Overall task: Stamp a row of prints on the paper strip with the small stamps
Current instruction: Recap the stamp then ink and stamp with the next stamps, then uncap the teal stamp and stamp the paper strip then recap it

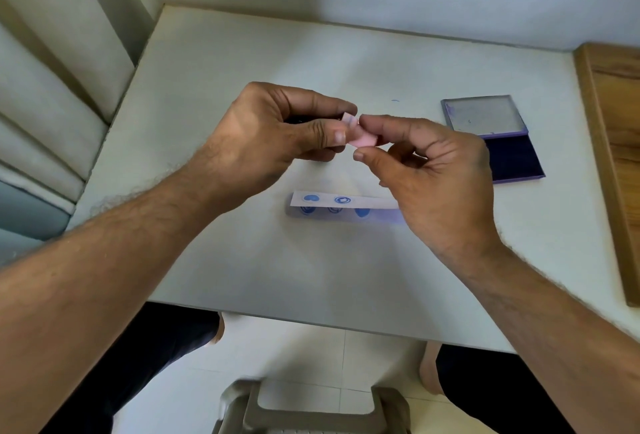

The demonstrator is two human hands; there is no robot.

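A small pink stamp [360, 137] is held in the air above the middle of the white table [242, 87]. My left hand [277, 128] pinches its left end between thumb and fingers. My right hand [433, 174] pinches its right end with thumb and forefinger. Below the hands lies the white paper strip [363, 202], with two blue prints on its left part; its right end is hidden behind my right hand. Under the strip's near edge a bluish strip [332, 217] shows more blue prints. An open ink pad [512, 158] with a dark blue pad lies at the right.
The ink pad's lid [485, 114] lies open, flat behind the pad. A wooden board [616, 142] runs along the table's right edge. A wall stands behind the table, and a plastic stool [311, 406] is below the near edge.
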